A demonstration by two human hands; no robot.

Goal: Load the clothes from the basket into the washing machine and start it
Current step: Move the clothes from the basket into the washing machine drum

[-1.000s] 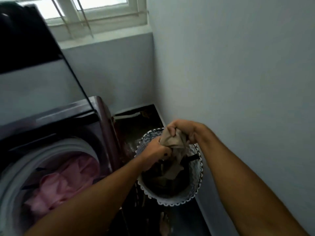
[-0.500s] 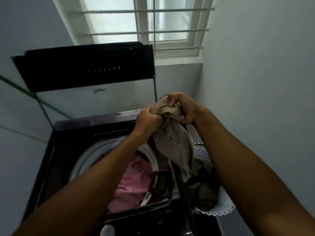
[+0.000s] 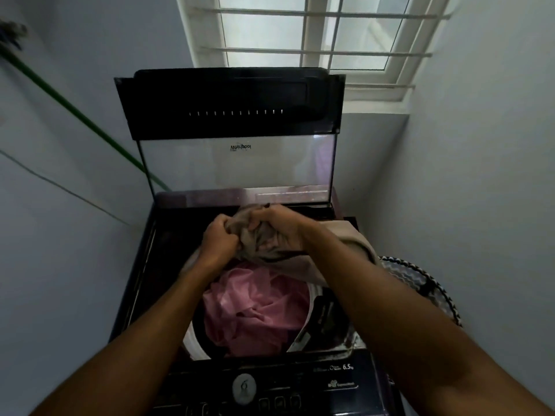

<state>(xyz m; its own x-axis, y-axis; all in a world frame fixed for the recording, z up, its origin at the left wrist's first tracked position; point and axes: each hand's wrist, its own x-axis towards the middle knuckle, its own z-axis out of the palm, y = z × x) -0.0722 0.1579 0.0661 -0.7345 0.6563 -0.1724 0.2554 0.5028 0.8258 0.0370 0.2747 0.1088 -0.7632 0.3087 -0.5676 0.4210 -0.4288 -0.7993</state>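
While the left hand (image 3: 217, 240) and right hand (image 3: 274, 228) both clutch the bunched beige garment (image 3: 255, 238) above the drum (image 3: 255, 310), its tail — draped over the washing machine (image 3: 141, 265) rim — may snag outside.

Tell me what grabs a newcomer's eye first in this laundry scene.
Dead centre, the left hand and right hand grip a bunched beige garment above the open washing machine. Just below, pink clothes fill the drum. Behind, the raised lid stands under a bright barred window, and a woven basket sits at the right.
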